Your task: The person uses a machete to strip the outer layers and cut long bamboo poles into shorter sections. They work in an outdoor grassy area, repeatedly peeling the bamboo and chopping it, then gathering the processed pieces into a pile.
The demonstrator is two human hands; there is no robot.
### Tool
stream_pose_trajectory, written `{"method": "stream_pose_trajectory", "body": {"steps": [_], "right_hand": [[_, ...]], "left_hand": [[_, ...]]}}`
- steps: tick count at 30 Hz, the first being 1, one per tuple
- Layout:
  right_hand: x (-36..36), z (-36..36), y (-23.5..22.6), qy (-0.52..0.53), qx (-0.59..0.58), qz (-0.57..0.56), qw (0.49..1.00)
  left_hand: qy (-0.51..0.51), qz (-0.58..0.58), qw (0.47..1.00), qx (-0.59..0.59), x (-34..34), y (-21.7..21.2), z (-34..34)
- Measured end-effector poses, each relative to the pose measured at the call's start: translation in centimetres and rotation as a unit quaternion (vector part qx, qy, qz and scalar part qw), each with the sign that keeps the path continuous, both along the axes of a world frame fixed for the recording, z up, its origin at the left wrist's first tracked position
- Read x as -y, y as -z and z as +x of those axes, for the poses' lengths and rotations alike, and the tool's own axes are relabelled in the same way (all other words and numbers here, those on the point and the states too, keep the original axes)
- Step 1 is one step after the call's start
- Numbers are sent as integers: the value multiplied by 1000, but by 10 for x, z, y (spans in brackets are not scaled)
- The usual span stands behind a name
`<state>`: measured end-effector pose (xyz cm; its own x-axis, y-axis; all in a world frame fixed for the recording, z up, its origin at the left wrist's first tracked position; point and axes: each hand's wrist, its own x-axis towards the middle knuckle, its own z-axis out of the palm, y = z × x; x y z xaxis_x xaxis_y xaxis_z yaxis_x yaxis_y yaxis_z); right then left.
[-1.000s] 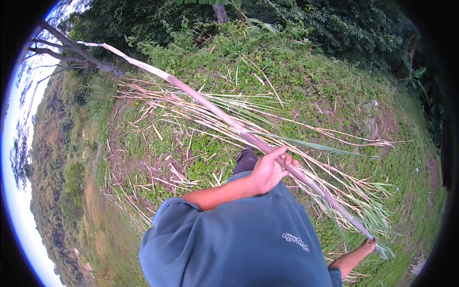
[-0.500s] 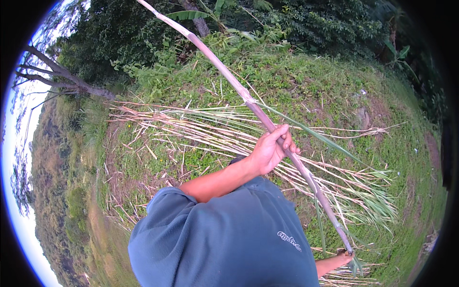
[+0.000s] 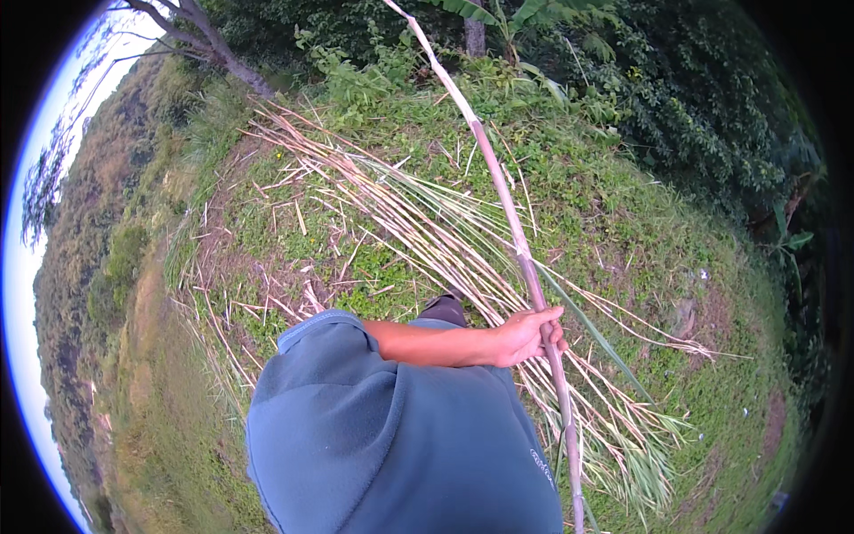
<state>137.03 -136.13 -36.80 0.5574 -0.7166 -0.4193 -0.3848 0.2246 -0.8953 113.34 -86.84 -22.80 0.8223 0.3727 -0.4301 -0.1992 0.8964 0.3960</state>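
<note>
My left hand point(image 3: 519, 339) is closed round a long, purplish-brown cane stalk point(image 3: 496, 173). The stalk rises to a thin pale tip at the top of the head view, and its lower end runs out of the bottom edge. A long green leaf point(image 3: 605, 343) slants down to the right beside it. Behind the stalk, many cut cane stalks point(image 3: 391, 209) lie in a long bundle on the ground, their green leafy ends point(image 3: 645, 467) at the lower right. My right hand is out of sight.
Grass and low weeds point(image 3: 578, 196) cover the ground, with dry stalk scraps point(image 3: 302, 218) scattered left of the bundle. My dark shoe point(image 3: 445, 307) is close to the bundle. Dense bushes point(image 3: 694, 116) stand at the far side; a leaning tree point(image 3: 227, 53) is at the upper left.
The view has turned. The held stalk now stands steeper, and my left hand appears lower and further right. My right hand, earlier at the stalk's lower end, has left the view.
</note>
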Motion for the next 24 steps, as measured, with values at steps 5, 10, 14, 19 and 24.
{"method": "stream_pose_trajectory", "body": {"steps": [5, 10, 14, 19, 24], "right_hand": [[-76, 45, 14, -103, -15, 23, 994], [-139, 72, 11, -181, -6, 36, 983], [-192, 72, -4, -198, 26, 59, 978], [-339, 58, -61, -143, 148, 153, 967], [-628, -238, -236, -213, 140, 481, 839]], "left_hand": [[-64, 61, 996, 2, 8, -14, -27], [-146, 144, 978, 23, -12, -40, -76], [-229, 206, 951, 21, -41, -72, -136], [-379, 301, 875, 22, -103, -129, -297], [-651, 370, 638, -177, -42, -173, -480]]}}
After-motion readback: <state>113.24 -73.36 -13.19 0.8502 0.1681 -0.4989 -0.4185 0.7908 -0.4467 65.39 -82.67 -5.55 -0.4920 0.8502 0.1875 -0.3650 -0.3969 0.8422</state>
